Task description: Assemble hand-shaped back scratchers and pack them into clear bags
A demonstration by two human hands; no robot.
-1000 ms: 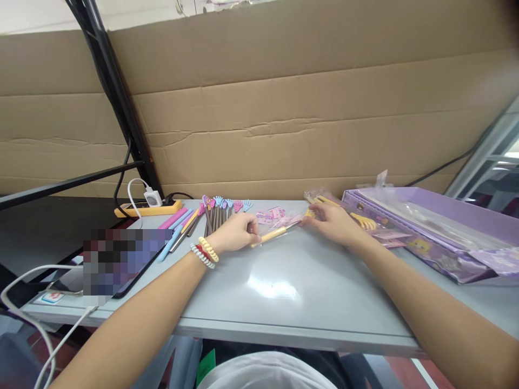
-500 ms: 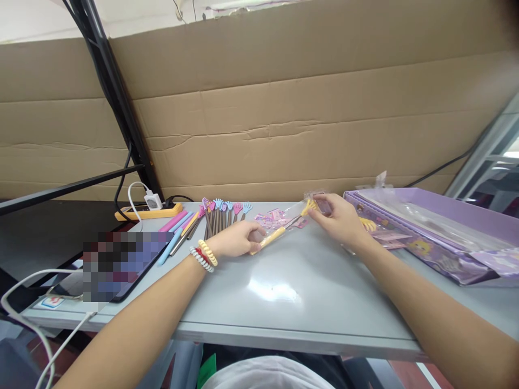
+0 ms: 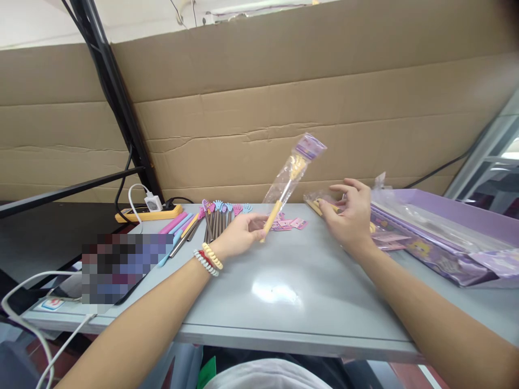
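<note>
My left hand [image 3: 242, 236] pinches the yellow handle of a back scratcher [image 3: 272, 218], which tilts up to the right above the table. A clear plastic sleeve with a purple header covers its metal rod and yellow hand-shaped head. My right hand [image 3: 347, 213] is apart from it, fingers spread, over other yellow packaged back scratchers [image 3: 315, 205] on the table; whether it touches them I cannot tell. Small pink cards [image 3: 288, 223] lie between my hands. Behind my left hand are several loose back scratchers [image 3: 221, 219] with blue, pink and purple heads.
A purple box [image 3: 430, 237] with plastic packaging stands at the right. On the left are a tablet [image 3: 133, 289], a yellow power strip [image 3: 162, 214] with a white plug, and cables. Cardboard [image 3: 259, 119] forms the back wall; a black metal post [image 3: 121, 97] rises at left.
The yellow back scratcher has swung upright from near the table, held by my left hand. My right hand has let go of its head end and moved right, fingers spreading.
</note>
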